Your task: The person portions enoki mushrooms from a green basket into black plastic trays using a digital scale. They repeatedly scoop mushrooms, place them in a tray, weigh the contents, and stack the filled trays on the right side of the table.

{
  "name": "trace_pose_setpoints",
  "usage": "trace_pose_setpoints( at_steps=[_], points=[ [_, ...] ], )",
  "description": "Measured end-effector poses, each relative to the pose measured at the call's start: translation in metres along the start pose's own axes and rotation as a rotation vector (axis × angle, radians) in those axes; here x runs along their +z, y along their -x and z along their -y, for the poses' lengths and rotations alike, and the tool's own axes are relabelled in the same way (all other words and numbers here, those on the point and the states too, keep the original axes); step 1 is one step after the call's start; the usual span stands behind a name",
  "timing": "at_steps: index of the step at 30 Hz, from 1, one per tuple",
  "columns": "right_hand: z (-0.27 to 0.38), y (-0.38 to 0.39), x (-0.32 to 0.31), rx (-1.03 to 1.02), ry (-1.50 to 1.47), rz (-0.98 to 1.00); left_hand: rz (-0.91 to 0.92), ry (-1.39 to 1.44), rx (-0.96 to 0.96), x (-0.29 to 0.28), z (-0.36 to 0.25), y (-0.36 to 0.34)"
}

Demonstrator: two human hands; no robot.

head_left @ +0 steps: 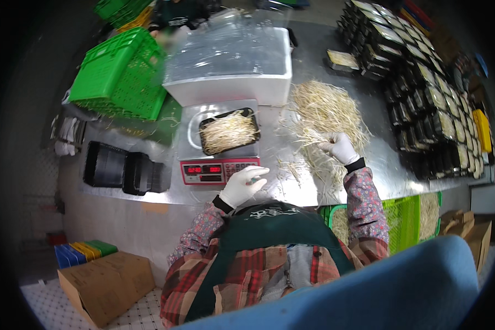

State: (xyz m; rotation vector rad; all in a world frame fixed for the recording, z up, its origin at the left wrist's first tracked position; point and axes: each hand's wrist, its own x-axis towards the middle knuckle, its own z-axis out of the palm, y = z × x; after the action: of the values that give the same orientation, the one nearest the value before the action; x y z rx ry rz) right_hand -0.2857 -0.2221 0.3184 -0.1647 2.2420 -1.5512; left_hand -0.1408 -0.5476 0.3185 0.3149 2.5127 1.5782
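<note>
A heap of pale bean sprouts (330, 107) lies on the metal table to the right. At its near edge my right hand (340, 148), in a white glove, pinches a small bunch of sprouts between thumb and fingers. My left hand (243, 187), also gloved, hovers at the front right corner of the scale (190, 148), beside its red keypad panel. Its fingers are loosely bent and apart, with nothing seen in them. On the scale's plate rests a black tray (204, 144) filled with bean sprouts.
Empty black trays (105, 165) are nested at the table's left. Behind the scale stands a white foam box (231, 91) under clear film, with green crates (107, 71) to its left. Packed trays (423, 104) are stacked at right; another person (179, 14) is opposite.
</note>
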Motion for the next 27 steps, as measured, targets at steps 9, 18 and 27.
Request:
trace_pose_setpoints(
  at_steps=[9,18,27],
  points=[
    [0.122,-0.080,0.105,-0.519,-0.045,0.284,-0.846,-0.078,0.216,-0.139,0.006,0.018],
    [0.103,-0.129,0.182,-0.658,0.625,0.191,-0.439,-0.767,0.176,-0.104,0.064,-0.063],
    [0.069,-0.105,0.083,-0.327,0.239,0.100,-0.401,-0.933,0.180,-0.098,0.068,-0.063]
  ],
)
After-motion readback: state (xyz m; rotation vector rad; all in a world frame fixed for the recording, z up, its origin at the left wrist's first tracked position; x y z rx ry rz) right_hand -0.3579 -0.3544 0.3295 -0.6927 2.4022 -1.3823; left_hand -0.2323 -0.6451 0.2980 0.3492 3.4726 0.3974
